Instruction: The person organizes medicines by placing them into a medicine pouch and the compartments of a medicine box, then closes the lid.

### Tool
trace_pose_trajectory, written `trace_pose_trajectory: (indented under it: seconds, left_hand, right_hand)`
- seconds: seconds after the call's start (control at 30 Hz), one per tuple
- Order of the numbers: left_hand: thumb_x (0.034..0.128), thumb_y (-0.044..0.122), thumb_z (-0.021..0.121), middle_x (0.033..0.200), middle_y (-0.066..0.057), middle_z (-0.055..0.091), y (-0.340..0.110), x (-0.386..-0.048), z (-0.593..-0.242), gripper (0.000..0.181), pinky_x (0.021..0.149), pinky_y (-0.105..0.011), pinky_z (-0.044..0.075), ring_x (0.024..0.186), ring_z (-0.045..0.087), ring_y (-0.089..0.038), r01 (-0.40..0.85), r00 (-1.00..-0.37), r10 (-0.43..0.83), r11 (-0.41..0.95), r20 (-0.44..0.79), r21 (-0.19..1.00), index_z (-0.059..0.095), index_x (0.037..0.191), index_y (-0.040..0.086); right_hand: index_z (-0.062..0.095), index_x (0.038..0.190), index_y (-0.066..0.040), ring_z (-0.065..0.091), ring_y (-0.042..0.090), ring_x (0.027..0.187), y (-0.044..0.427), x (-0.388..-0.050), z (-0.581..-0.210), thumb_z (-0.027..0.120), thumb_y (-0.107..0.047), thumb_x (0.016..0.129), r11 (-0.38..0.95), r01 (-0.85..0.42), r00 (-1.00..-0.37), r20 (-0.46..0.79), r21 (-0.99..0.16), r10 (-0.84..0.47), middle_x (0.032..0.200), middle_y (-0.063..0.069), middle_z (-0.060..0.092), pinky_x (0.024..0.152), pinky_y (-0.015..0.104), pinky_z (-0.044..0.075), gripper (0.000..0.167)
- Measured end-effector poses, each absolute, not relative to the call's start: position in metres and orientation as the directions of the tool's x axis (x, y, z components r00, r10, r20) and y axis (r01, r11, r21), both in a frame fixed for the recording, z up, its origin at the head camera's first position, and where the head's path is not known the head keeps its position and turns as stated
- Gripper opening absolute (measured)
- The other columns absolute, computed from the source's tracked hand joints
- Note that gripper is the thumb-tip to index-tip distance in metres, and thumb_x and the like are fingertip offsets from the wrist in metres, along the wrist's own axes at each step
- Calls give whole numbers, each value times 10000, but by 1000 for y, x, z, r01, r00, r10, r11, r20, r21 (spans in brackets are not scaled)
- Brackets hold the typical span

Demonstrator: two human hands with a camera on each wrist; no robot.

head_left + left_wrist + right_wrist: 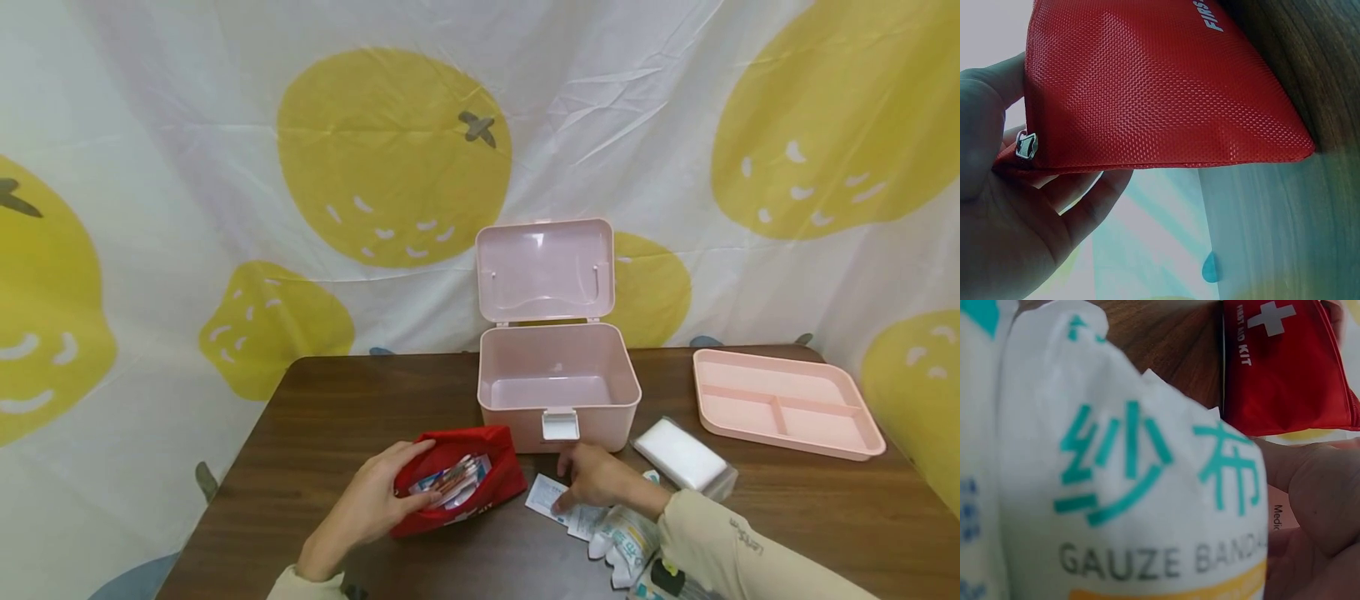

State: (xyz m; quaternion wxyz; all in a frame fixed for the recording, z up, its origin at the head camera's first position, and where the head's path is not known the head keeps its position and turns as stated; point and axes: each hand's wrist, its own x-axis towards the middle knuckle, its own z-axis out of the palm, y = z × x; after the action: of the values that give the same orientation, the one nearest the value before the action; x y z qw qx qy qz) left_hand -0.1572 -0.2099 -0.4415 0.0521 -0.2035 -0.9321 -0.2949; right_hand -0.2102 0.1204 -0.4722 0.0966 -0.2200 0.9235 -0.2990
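- Head view: we see the red pouch [510,477] at seven o'clock from the pink box [512,422].
- The left hand [375,496] grips the pouch's nine-o'clock end, its thumb over the mouth.
- The right hand [597,477], fingers bent and thumb parted, meets a flat packet [546,493] at six o'clock from the box; we cannot tell whether it pinches it.
- We judge the step as handling packets; the next move calls for a sure pinch or clean release.
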Motion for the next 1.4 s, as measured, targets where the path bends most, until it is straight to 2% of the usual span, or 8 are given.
trace_pose_trajectory:
  seconds: [0.13, 0.3, 0.57, 0.7, 0.9, 1.1, 1.4]
  left_hand:
    - [798, 332, 833, 1191, -12, 652, -210, -157, -442, 633, 884, -411, 542, 1055, 624, -189, 411, -911, 347, 743, 222, 528, 595, 1349, 130]
    - [797, 331, 834, 1188, -18, 655, -210, -156, -442, 633, 882, -411, 545, 1052, 626, -188, 410, -912, 345, 742, 222, 530, 596, 1346, 124]
    - [800, 322, 833, 1181, -26, 656, -210, -156, -442, 629, 883, -423, 541, 1047, 627, -197, 412, -911, 348, 740, 221, 532, 597, 1344, 114]
    - [799, 322, 834, 1176, -29, 658, -210, -156, -443, 629, 873, -414, 545, 1038, 630, -195, 421, -907, 352, 736, 230, 530, 598, 1341, 107]
    - [796, 310, 838, 1179, -17, 656, -210, -156, -443, 632, 868, -403, 549, 1041, 627, -182, 410, -912, 345, 738, 222, 536, 596, 1343, 105]
    - [788, 310, 843, 1182, -12, 655, -209, -156, -442, 640, 869, -400, 549, 1041, 623, -175, 399, -917, 335, 743, 217, 537, 596, 1345, 114]
    - [794, 334, 837, 1178, -13, 658, -210, -157, -442, 635, 868, -403, 548, 1033, 626, -183, 417, -909, 342, 743, 239, 524, 599, 1342, 120]
  right_hand:
    - [607, 811, -122, 513, 145, 652, 117, -208, -474, 957, -210, 528, 771, -300, -908, -81, -562, -412, 693, -34, 557, 606, 315, 444, 458]
    - [596, 755, -160, 521, 159, 666, 114, -205, -473, 955, -237, 534, 823, -279, -921, -106, -495, -376, 701, -43, 544, 608, 350, 449, 429]
    - [575, 740, -196, 507, 152, 676, 112, -204, -473, 948, -224, 536, 832, -272, -921, -119, -483, -370, 700, -50, 526, 603, 360, 428, 426]
    - [569, 752, -172, 488, 143, 659, 114, -205, -473, 928, -155, 551, 783, -327, -900, -80, -530, -429, 681, -51, 514, 589, 324, 412, 411]
    - [590, 781, -105, 467, 67, 607, 117, -208, -473, 855, -31, 613, 640, -402, -827, -41, -655, -561, 637, -70, 525, 574, 237, 394, 322]
    - [609, 800, -48, 468, 31, 593, 116, -212, -469, 781, 44, 693, 520, -358, -768, -72, -776, -636, 633, -72, 520, 562, 199, 384, 223]
    - [593, 825, -17, 431, 42, 552, 115, -215, -462, 762, 34, 750, 447, -268, -752, -105, -854, -651, 605, -57, 506, 515, 184, 322, 192]
